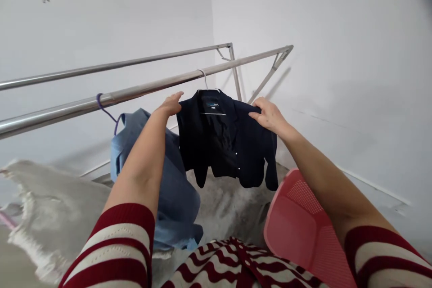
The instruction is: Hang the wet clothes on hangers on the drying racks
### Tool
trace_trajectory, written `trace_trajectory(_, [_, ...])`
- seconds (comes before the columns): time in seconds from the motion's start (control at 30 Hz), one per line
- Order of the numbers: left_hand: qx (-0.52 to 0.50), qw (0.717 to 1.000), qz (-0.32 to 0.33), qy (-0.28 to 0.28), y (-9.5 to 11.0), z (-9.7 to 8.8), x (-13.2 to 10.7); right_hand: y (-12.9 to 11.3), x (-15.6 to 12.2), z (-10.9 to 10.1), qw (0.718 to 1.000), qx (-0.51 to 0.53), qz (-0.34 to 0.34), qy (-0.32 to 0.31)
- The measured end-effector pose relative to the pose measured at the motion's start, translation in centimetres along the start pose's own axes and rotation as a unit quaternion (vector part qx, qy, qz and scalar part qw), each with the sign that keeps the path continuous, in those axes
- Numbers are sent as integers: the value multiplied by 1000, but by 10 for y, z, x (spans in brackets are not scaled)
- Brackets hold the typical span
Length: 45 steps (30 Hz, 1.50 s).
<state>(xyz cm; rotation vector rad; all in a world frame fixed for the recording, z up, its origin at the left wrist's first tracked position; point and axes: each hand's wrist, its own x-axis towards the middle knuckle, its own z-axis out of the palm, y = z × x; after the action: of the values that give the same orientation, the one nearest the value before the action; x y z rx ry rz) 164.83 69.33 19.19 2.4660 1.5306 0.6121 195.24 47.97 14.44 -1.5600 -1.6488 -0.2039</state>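
A dark navy jacket (249, 139) hangs on a white hanger (204, 80), its front open and its collar label showing. The hanger's hook sits over the nearer metal rail. At the jacket's shoulder on the left, my left hand (171, 104) has its fingers stretched out, close against the cloth. On the other shoulder, my right hand (269, 116) pinches the fabric between thumb and fingers. Beside the jacket, partly behind my left forearm, a blue denim garment (172, 198) hangs from a purple hanger (107, 112).
The nearer rail (145, 90) and a farther rail (135, 64) run toward the wall corner. A pink plastic basket (290, 220) stands low on the right. A pale, frayed garment (64, 207) hangs at the left. White walls (320, 18) rise behind.
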Motion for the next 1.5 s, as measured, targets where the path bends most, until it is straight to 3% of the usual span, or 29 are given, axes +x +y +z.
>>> trace_trajectory(0.13, [-65, 994, 30, -77, -18, -6, 17, 18, 4, 2, 996, 55, 68, -32])
trace_trajectory(0.27, [-116, 990, 48, -59, -39, -8, 23, 30, 14, 5, 992, 96, 53, -69])
trace_trajectory(0.4, [-164, 979, 52, -113, -52, -1, 21, 34, 21, 9, 982, 126, 58, -125])
trace_trajectory(0.5, [-223, 961, 86, -141, -53, 5, 15, 35, 21, 12, 990, 86, 62, -98])
trace_trajectory(0.67, [-227, 969, 90, -45, -47, 21, 4, 34, 17, 12, 998, 13, 45, -31])
trace_trajectory(0.83, [-147, 983, 100, 42, -54, 38, 8, 38, 4, 10, 984, 77, 132, -94])
trace_trajectory(0.97, [-110, 980, 85, 142, -53, 52, 8, 48, -11, 24, 979, 85, 180, -44])
trace_trajectory(1.03, [-136, 960, 53, 237, -45, 64, 0, 57, -20, 38, 975, 107, 195, -2])
trace_trajectory(1.1, [-174, 922, 6, 346, -33, 85, -14, 70, -30, 54, 969, 143, 200, 18])
trace_trajectory(1.2, [-206, 873, -32, 441, -11, 131, -46, 92, -49, 78, 965, 155, 211, -3])
trace_trajectory(1.27, [-219, 875, -18, 432, 4, 167, -67, 104, -64, 93, 966, 126, 224, -33])
trace_trajectory(1.37, [-280, 909, 28, 309, 21, 211, -86, 116, -86, 111, 963, 95, 243, -69])
trace_trajectory(1.5, [-389, 892, 34, 228, 33, 229, -77, 125, -105, 126, 963, 110, 238, -67])
